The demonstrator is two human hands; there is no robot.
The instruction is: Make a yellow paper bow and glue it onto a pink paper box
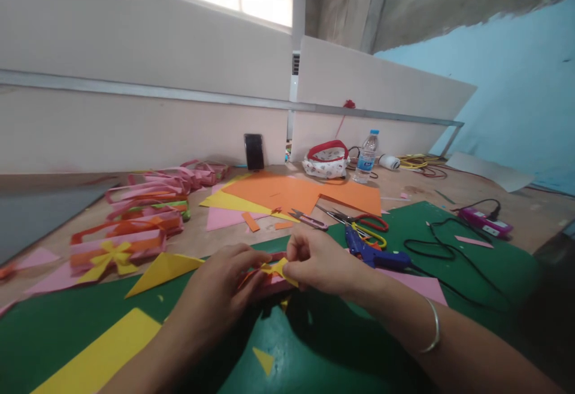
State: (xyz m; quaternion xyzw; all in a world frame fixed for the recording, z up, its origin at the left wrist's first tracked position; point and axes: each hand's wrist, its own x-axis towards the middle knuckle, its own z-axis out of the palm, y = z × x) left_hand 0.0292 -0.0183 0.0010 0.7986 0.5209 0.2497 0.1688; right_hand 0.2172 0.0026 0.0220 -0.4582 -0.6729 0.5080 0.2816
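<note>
Both hands are pinching a small yellow paper bow (276, 269) over the green cutting mat (314, 346): left hand (224, 289) and right hand (321, 265) fingers are clamping it, the blue glue gun (372, 253) lying near the mat's far edge.

A wooden desk (193, 239) carries a green mat (67, 322) that lies under the fingers (294, 269). Left of them on the mat lie a yellow triangle (162, 267) and a yellow sheet (99, 358); a small yellow scrap (264, 360) lies just nearer than them. Just right of them rests a blue glue gun (372, 254), with scissors (359, 223) beyond it and a black cable (449, 256) farther right. Beyond the fingers lies an orange sheet (287, 193), and far left of them a heap of pink paper bands (148, 202).
</note>
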